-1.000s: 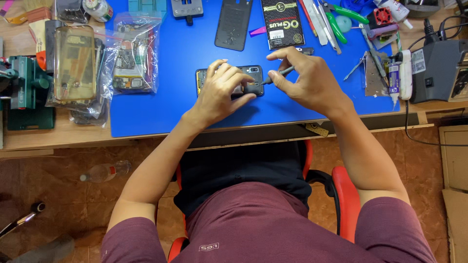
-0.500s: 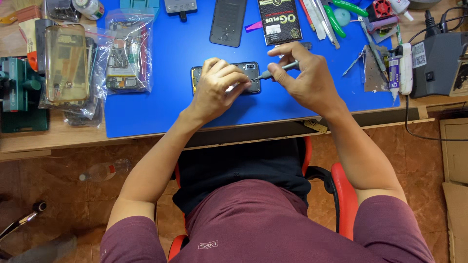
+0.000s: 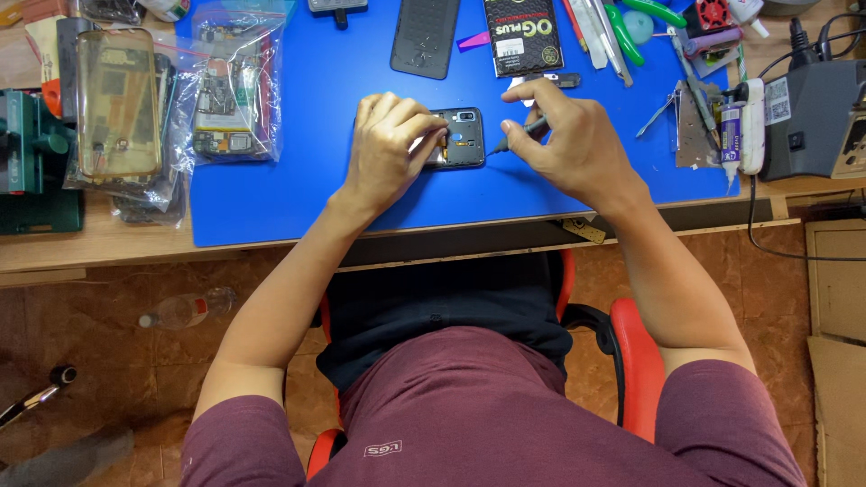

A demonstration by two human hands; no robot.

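Left hand [image 3: 390, 149]: laid palm-down over an opened dark phone [image 3: 460, 140], fingers curled on its left part, so the phone is pinned flat and kept from sliding.
Right hand [image 3: 568, 144]: closed in a pen-style pinch on a thin grey tool [image 3: 519, 133], tip angled down-left toward the phone's right edge; grip held low for fine control.
Phone: lies on the blue mat [image 3: 316, 180], mid-bench, between both hands; back exposed, camera area visible.
Mat: spread over the wooden bench, presumably so small parts show up.
Nearby, far side: dark phone cover [image 3: 424, 36], black box [image 3: 523, 34], tweezers and hand tools [image 3: 613, 32] kept within reach.
Left side: bagged parts [image 3: 225, 90], phone in clear yellowish case [image 3: 117, 104], well apart.
Right edge: grey station [image 3: 807, 117], glue tube [image 3: 731, 135].
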